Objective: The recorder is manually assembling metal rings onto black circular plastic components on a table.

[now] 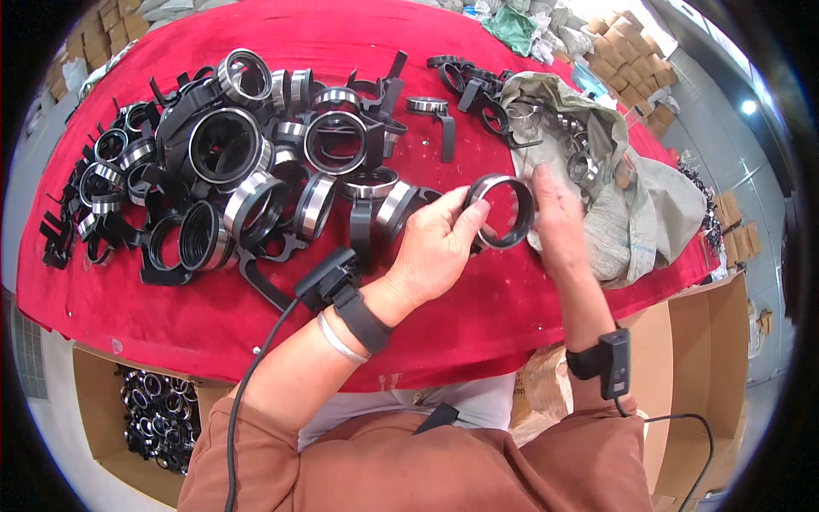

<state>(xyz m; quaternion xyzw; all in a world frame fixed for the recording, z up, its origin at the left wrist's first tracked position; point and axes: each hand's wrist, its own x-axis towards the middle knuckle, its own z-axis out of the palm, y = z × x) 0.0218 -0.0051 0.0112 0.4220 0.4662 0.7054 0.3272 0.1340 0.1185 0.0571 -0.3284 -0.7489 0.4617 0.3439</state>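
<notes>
My left hand [442, 241] pinches a black ring [525, 222] between thumb and fingers, holding it upright above the red cloth. Just right of the ring is my right hand [560, 224], its fingers stretched out and slightly blurred; whether it touches the ring's edge I cannot tell. To the left lies a big heap of black rings with silver bands [223, 145], many with flat black arms. One banded ring with an arm [426, 105] rests apart, behind my hands. A grey-green woven sack [631, 218] lies by my right hand, its mouth showing more rings inside.
A red cloth [409, 316] covers the table. A smaller pile of black rings [465, 77] sits beside the sack. An open cardboard box [98, 410] with many rings stands below at left, another carton [704, 358] at right. Cables run from both wrists.
</notes>
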